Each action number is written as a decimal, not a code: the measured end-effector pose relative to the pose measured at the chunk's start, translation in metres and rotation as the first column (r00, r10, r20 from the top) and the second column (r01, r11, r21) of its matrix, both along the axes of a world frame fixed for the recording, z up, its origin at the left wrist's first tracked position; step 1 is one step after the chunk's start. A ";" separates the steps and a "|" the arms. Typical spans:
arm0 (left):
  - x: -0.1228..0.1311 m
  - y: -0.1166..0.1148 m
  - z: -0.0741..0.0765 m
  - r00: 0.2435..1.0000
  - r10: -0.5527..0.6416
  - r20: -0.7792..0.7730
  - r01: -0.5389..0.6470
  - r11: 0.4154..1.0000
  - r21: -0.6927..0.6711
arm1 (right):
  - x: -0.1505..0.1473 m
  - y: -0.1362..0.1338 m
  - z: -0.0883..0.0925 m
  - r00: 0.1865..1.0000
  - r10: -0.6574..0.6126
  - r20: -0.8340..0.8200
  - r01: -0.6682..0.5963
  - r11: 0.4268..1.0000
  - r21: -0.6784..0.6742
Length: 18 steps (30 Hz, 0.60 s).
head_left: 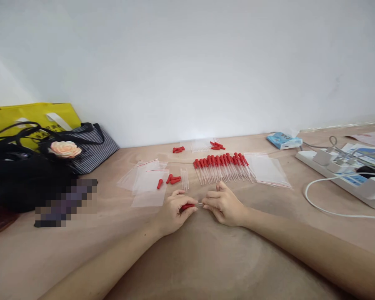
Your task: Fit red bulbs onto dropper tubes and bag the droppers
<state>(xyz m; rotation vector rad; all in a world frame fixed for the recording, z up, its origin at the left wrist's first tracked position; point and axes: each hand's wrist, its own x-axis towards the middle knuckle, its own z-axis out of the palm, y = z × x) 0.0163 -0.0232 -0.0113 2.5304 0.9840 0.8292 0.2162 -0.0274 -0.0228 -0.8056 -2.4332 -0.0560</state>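
Observation:
Between the fingers of my left hand (175,211) is a red rubber dropper bulb (187,206), its narrow end pointing right. My right hand (222,205) pinches a thin clear glass tube (200,205) that meets the bulb; most of the tube is hidden by my fingers. Just beyond my hands lie several loose red bulbs (174,179) and a few clear tubes (184,180). Farther right, a row of droppers with red bulbs (220,161) lies side by side, tips toward me.
Clear zip bags (150,181) lie left of the tubes, and more bags (270,170) sit right of the row. A power strip (343,177) with cables and a blue tissue pack (283,141) are at right. Bags, a striped one (95,148) among them, stand at left.

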 end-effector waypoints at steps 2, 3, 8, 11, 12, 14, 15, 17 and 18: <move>0.000 0.000 0.000 1.000 -0.001 -0.007 0.001 1.000 -0.004 | -0.001 0.000 0.000 1.000 -0.001 0.001 0.001 1.000 -0.002; 0.000 0.001 0.000 1.000 -0.005 -0.008 0.005 1.000 -0.005 | -0.001 0.000 -0.001 1.000 -0.002 0.002 0.002 1.000 -0.002; 0.001 0.002 0.001 1.000 0.004 0.005 -0.004 1.000 -0.016 | 0.000 0.001 0.000 0.999 -0.031 0.019 0.031 1.000 0.001; 0.002 0.001 0.002 0.999 0.046 -0.007 -0.046 0.999 -0.016 | 0.001 0.000 0.003 0.995 -0.069 0.066 0.067 0.997 0.026; 0.001 0.001 0.002 0.998 0.054 -0.018 -0.054 0.998 -0.014 | 0.001 -0.001 0.004 0.993 -0.084 0.086 0.081 0.996 0.041; -0.001 0.001 0.004 0.997 0.074 -0.030 -0.074 0.997 0.003 | 0.003 -0.002 0.005 0.984 -0.123 0.125 0.116 0.991 0.065; -0.003 0.002 0.005 0.996 0.090 -0.029 -0.089 0.996 0.020 | 0.004 -0.002 0.006 0.979 -0.149 0.141 0.141 0.988 0.067; -0.009 0.006 0.006 0.988 0.153 -0.009 -0.152 0.985 0.077 | 0.008 0.001 0.008 0.963 -0.223 0.148 0.220 0.975 0.038; -0.013 0.009 0.007 0.979 0.201 0.005 -0.201 0.973 0.112 | 0.010 0.005 0.009 0.954 -0.271 0.130 0.273 0.962 0.001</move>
